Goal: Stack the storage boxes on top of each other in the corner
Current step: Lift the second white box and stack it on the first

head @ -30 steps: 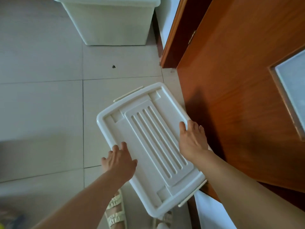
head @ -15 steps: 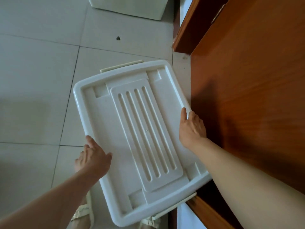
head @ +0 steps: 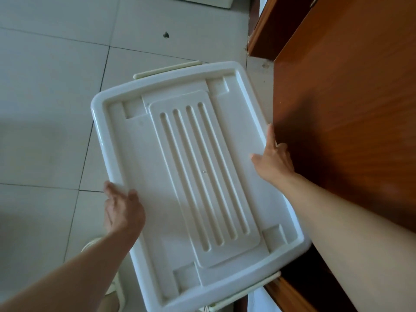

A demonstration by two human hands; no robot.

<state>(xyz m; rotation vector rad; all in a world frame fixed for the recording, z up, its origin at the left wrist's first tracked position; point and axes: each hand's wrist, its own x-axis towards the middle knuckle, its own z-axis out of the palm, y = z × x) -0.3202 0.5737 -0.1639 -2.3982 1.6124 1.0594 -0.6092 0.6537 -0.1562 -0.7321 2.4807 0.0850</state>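
Observation:
A white storage box [head: 193, 176] with a ribbed lid fills the middle of the head view, held above the floor and seen from the top. My left hand [head: 122, 212] grips its left long edge, thumb on the lid. My right hand [head: 273, 159] grips the right long edge, close to the wooden door. Cream latch handles stick out at the far end [head: 166, 69] and the near end [head: 247, 291]. Only the bottom edge of a second white box [head: 202, 1] shows at the top of the view.
An orange-brown wooden door [head: 346, 109] stands along the right, its frame [head: 261, 34] at the upper right. Pale floor tiles [head: 49, 104] spread to the left, with a small dark speck [head: 166, 34]. My sandalled foot [head: 114, 291] shows below the box.
The box has risen closer to the camera and turned more square to me. My left hand slid down its left edge. The far box has slipped almost out of view at the top.

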